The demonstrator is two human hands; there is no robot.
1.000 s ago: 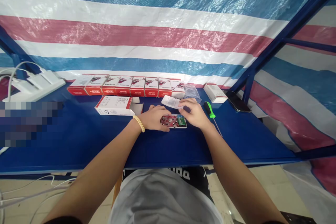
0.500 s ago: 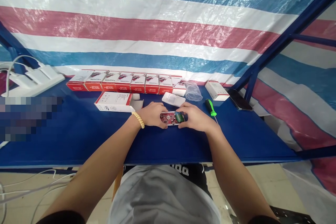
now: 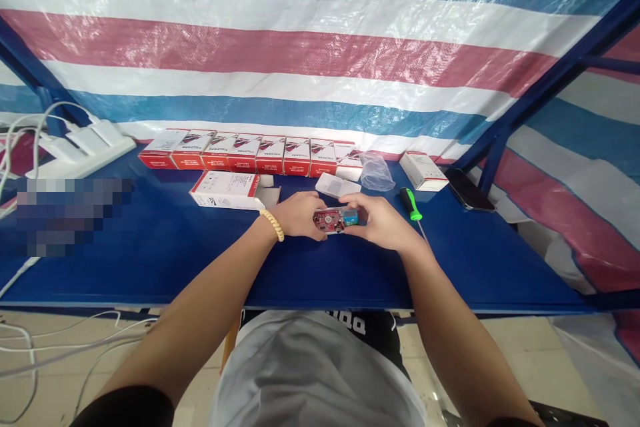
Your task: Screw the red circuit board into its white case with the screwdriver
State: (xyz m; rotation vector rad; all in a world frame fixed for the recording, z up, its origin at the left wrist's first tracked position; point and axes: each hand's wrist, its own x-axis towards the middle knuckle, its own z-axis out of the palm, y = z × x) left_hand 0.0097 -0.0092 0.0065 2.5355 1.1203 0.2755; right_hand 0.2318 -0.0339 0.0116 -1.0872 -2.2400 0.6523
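My left hand grips the left end of a small device with a red circuit board in a pale housing. My right hand has its thumb and fingers closed around the right end, where a blue part shows on the board. Fingers hide both ends of the device, and its underside is out of sight. Just behind the hands lies a white plastic cover. A screwdriver with a green and black handle rests to the right of my right hand.
Behind my left hand lies an opened white and red box. Several similar boxes line the back of the blue table. A clear plastic bag, another box and a phone are at right; a power strip is at left.
The view has shifted, so everything appears farther right. The device seems slightly tilted, and the part at its right end looks blue instead of green. Both hands keep their hold.
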